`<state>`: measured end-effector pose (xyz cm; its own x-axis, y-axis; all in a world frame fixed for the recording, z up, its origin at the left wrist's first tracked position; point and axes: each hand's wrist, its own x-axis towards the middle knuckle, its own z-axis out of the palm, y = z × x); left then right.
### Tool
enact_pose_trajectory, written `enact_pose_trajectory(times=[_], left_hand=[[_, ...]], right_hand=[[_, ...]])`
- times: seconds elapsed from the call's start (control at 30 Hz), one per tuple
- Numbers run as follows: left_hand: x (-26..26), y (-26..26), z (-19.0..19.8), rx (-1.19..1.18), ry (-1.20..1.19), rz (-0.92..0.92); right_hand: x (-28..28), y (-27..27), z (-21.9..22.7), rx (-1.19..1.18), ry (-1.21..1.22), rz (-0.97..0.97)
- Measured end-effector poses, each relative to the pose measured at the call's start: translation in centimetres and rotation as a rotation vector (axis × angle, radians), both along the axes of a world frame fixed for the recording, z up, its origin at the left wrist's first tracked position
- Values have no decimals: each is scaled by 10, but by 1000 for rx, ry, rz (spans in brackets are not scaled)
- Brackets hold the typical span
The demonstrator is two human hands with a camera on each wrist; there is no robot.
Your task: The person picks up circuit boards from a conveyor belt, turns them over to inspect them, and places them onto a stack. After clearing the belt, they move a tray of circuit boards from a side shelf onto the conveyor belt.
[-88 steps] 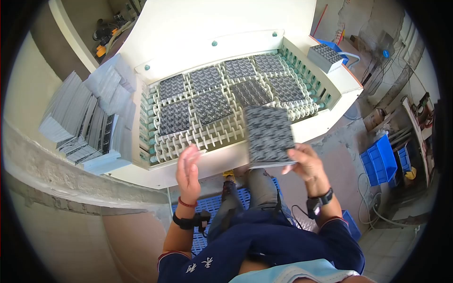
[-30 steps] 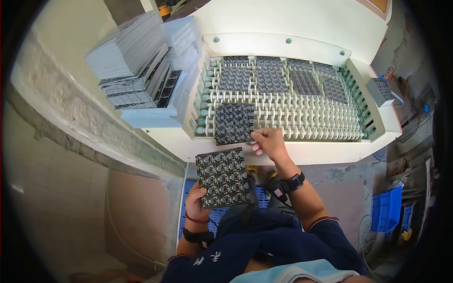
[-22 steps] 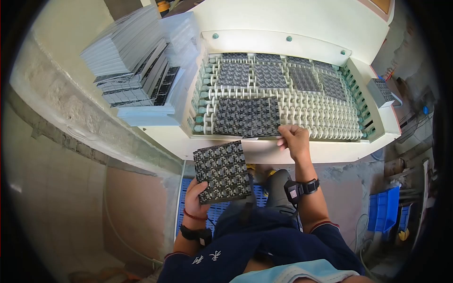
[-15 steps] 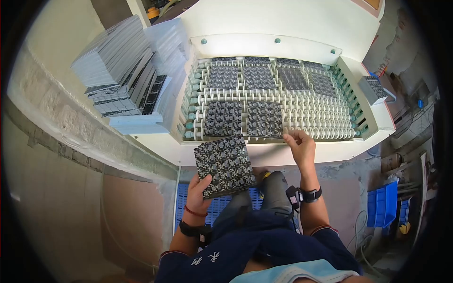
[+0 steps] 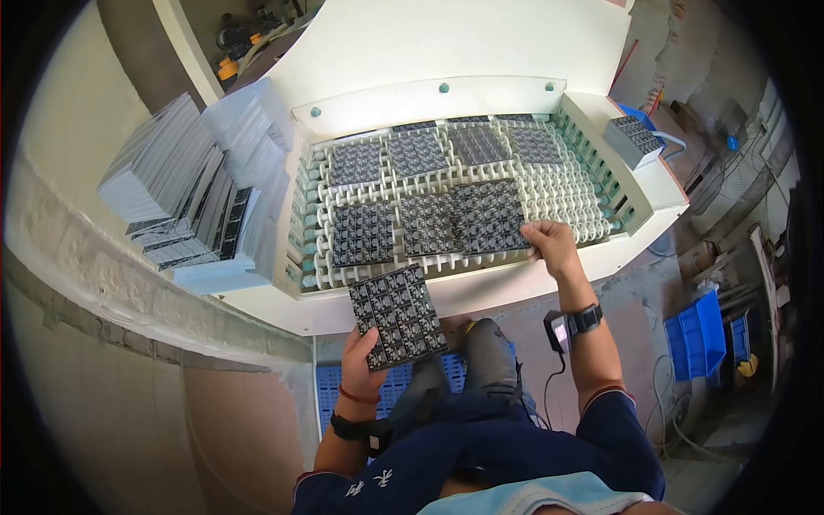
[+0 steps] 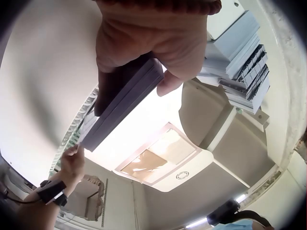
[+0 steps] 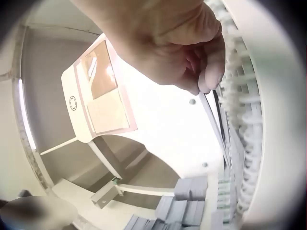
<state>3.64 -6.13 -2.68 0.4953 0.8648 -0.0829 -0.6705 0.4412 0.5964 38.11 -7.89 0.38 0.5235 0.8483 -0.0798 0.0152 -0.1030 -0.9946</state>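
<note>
My left hand [image 5: 359,365] grips a small stack of black circuit board panels [image 5: 397,316] in front of the machine, thumb on top; its layered edge [image 6: 127,105] shows in the left wrist view. My right hand [image 5: 551,246] pinches another circuit board panel [image 5: 491,216] by its right corner, low over the white rollers [image 5: 562,193]. In the head view that panel overlaps the right side of a second panel [image 5: 425,225] on the rollers. A third panel [image 5: 363,233] lies to their left. The right wrist view shows the pinched panel nearly edge-on below the fingertips.
Farther back, a row of panels [image 5: 418,153] lies on the rollers, with more behind partly hidden under the cover. Tall panel stacks [image 5: 163,163] stand at left on pale blue sheets. A smaller stack [image 5: 635,137] sits on the machine's right ledge. Blue bins [image 5: 695,335] stand at right.
The right hand has let go of the second front panel and now holds another one to its right. Panels farther back have moved deeper under the cover. The head view has shifted.
</note>
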Motion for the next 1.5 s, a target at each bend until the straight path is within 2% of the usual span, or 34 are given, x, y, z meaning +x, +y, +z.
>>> enact_pose_trajectory(times=[0.07, 0.1, 0.17, 0.2, 0.27, 0.37, 0.43, 0.53, 0.6, 0.7, 0.83, 0.9, 0.97, 1.07, 1.5], left_hand=[[-4, -1, 0, -24, -73, -35], [-5, -3, 0, -53, -140, -60], [-7, -7, 1, -47, -133, -51], [-9, -8, 3, -30, -150, -62], [-14, -11, 4, -3, -153, -46], [-22, -11, 3, -7, -98, -27], [-23, -12, 1, -3, -86, -29], [-21, -15, -3, 16, -69, -19], [-17, -15, -3, 29, -66, -4], [-13, -19, 0, 23, -46, 5], [-9, -18, -3, 47, -17, -21], [-9, -19, -7, 70, 13, -19], [-10, -20, -6, 78, 38, -25], [-11, -23, -3, 79, 78, 4], [-10, -25, -12, 61, 111, -4]], right_hand=[[25, 8, -4, -63, -198, -58], [38, 9, -10, -61, -198, -66], [49, 11, -10, -118, -717, -133], [53, 7, -7, -109, -771, -199], [62, -4, 15, -145, -711, -229], [99, -16, 21, -185, -600, -314], [130, -23, 14, -229, -761, -353], [143, -32, 9, -263, -899, -364], [131, -35, 5, -91, -900, -403], [65, -38, 12, 4, -682, -246], [-40, -48, 2, -120, -203, 276], [-85, -51, -1, -123, 67, 453], [-115, -51, -8, -97, 193, 573], [-133, -52, -17, -117, 351, 609], [-137, -62, -16, -185, 339, 581]])
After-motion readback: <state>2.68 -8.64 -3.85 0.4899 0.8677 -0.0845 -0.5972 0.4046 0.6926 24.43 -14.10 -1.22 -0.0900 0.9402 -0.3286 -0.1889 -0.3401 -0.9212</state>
